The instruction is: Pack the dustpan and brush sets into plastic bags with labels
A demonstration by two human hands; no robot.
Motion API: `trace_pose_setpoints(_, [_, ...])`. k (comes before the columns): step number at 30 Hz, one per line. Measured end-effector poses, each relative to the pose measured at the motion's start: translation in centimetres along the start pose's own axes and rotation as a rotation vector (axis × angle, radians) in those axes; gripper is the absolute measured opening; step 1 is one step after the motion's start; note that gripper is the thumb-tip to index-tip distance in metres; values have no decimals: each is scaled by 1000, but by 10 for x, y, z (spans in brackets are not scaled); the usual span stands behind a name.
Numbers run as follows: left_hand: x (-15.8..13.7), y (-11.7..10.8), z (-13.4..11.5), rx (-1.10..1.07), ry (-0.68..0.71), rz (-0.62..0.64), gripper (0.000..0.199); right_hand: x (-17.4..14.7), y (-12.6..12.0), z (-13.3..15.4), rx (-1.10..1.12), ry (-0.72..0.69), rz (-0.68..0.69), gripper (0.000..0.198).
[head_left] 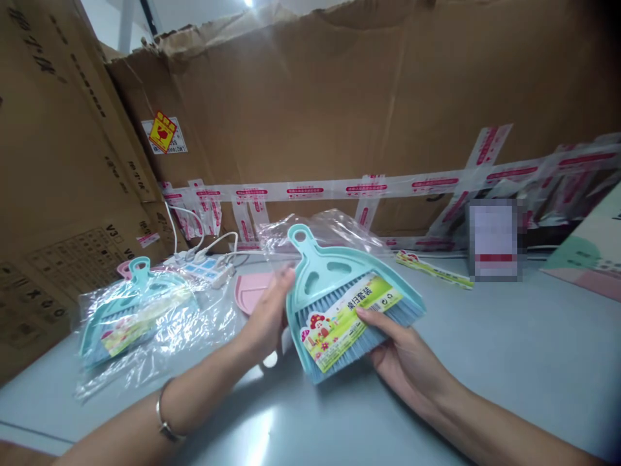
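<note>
A light-blue dustpan (332,259) is held up over the table, tilted, with a blue-bristled brush (369,336) nested in it. A yellow-green printed label (352,320) wraps the bristles. My left hand (266,317) grips the pan's left edge; its fingers go behind and are hidden. At the front edge, my right hand (400,349) pinches pan and brush, its thumb on the label and its fingers underneath. Clear plastic film (334,226) shows just behind the pan. Partly covered by my left hand, a pink dustpan (248,285) lies on the table.
Another light-blue dustpan set (140,275) lies in a clear plastic bag at left. A power strip (204,265) with white cables sits behind it. A loose label strip (434,270) lies right of centre. A blurred-out box (493,239) stands farther right. Large cardboard boxes (301,110) wall the back.
</note>
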State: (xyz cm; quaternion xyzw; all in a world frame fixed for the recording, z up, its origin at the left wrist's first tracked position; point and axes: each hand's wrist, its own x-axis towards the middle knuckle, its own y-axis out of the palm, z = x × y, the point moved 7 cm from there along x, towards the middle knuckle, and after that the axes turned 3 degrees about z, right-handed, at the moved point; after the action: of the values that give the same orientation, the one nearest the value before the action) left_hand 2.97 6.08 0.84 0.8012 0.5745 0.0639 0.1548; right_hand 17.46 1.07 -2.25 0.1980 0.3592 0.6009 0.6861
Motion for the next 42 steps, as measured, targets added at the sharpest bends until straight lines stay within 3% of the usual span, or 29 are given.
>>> trace_pose_setpoints(4, [-13,10,16,105,-37,115,51,0,1,-3,-11,-27,17,53])
trace_pose_setpoints(11, [-18,2,15,197,6,83,62,8,-7,5,-45,-21,-71,39])
trace_pose_setpoints(15, [-19,-1,10,168,8,84,67,17,-21,24,-273,-93,-150,34])
trace_pose_setpoints(20, [-20,-6,1,140,49,54,72,30,-26,40,-618,-154,-81,39])
trace_pose_setpoints(24, [-19,-7,0,146,37,90,69,29,-25,57,-683,-239,-139,55])
trace_pose_setpoints(30, [-20,-9,4,190,4,122,53,20,-2,35,-530,108,194,53])
trace_pose_setpoints(33, [-20,-12,7,176,-42,71,39,19,-2,31,-477,107,180,52])
trace_pose_setpoints(39, [-17,-24,9,94,-89,-146,20,20,-7,25,-418,104,34,44])
trace_pose_setpoints(42, [-16,-27,9,47,-131,-214,17,18,-4,22,-421,157,90,45])
